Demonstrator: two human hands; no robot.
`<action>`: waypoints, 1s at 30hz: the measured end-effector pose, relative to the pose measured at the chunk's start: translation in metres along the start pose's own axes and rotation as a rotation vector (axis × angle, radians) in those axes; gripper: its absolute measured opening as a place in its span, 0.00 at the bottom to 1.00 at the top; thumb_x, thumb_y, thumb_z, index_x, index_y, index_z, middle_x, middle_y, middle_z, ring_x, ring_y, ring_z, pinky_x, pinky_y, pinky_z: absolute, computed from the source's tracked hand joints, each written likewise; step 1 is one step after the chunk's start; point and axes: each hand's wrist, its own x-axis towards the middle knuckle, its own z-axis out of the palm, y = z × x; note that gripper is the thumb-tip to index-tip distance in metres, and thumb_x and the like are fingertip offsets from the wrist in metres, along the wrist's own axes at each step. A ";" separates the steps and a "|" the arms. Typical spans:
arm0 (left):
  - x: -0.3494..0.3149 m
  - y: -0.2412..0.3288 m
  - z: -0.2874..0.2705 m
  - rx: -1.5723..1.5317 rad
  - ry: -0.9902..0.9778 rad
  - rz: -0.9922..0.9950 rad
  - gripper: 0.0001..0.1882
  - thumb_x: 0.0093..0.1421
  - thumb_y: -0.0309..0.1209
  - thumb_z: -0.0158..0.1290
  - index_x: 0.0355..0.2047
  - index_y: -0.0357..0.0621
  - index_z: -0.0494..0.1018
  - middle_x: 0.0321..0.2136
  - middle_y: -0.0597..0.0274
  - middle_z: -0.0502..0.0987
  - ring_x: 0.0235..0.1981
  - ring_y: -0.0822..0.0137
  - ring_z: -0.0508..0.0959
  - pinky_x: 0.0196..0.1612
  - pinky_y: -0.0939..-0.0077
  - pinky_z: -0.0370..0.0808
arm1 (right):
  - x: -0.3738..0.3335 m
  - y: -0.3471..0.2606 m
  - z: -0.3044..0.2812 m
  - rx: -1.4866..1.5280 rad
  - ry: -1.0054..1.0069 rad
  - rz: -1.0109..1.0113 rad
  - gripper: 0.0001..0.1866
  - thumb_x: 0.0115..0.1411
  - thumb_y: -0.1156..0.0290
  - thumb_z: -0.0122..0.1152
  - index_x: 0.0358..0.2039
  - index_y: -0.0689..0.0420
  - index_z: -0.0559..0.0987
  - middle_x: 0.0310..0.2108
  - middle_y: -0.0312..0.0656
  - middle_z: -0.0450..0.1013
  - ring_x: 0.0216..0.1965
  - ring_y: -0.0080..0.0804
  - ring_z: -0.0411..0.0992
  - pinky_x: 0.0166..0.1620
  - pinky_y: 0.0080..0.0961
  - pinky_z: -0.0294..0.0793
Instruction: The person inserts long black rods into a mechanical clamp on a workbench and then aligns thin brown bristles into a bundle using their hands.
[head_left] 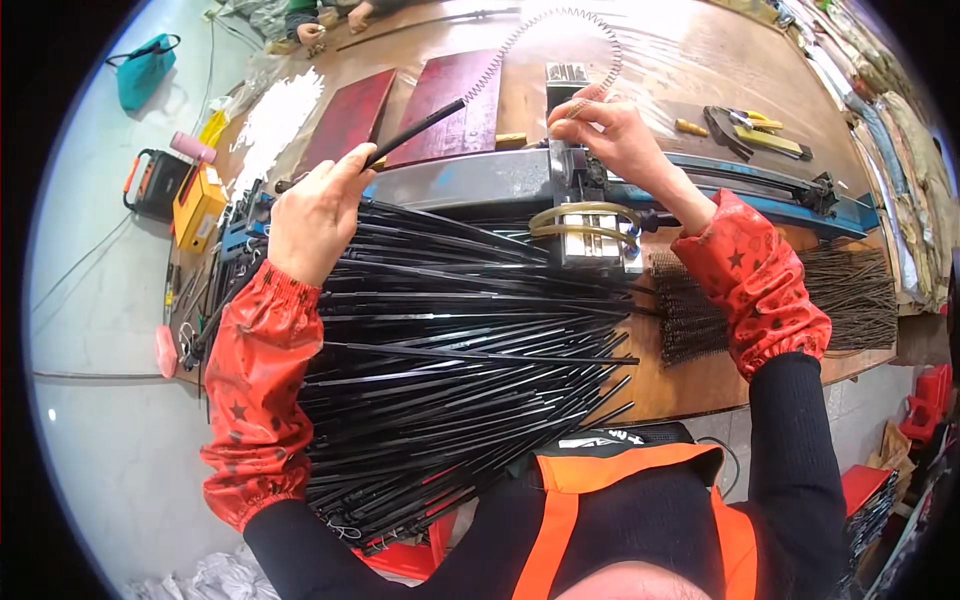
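Observation:
My left hand is wrapped round a thin black tube, which tilts up toward the right. From the tube's upper end a long, thin coil spring bows in a high arc over the table. The spring's other end is pinched between thumb and fingers of my right hand, just above a metal clamp block with a yellowish hose. How far the spring reaches into the tube is hidden. Below my hands lies a large heap of black tubes. A bundle of dark springs rests to the right.
A long metal rail crosses the table. Beyond it lie dark red boards and a pile of white pieces. Pliers sit at right, a yellow box at left. Another person's hands show at the far edge.

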 end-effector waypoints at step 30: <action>0.084 0.077 0.135 -0.184 -0.199 0.259 0.15 0.68 0.45 0.47 0.41 0.47 0.73 0.30 0.52 0.79 0.33 0.48 0.81 0.37 0.53 0.78 | -0.191 0.113 -0.209 -0.788 0.104 0.097 0.03 0.63 0.74 0.58 0.35 0.60 0.78 0.32 0.48 0.74 0.37 0.47 0.72 0.42 0.40 0.69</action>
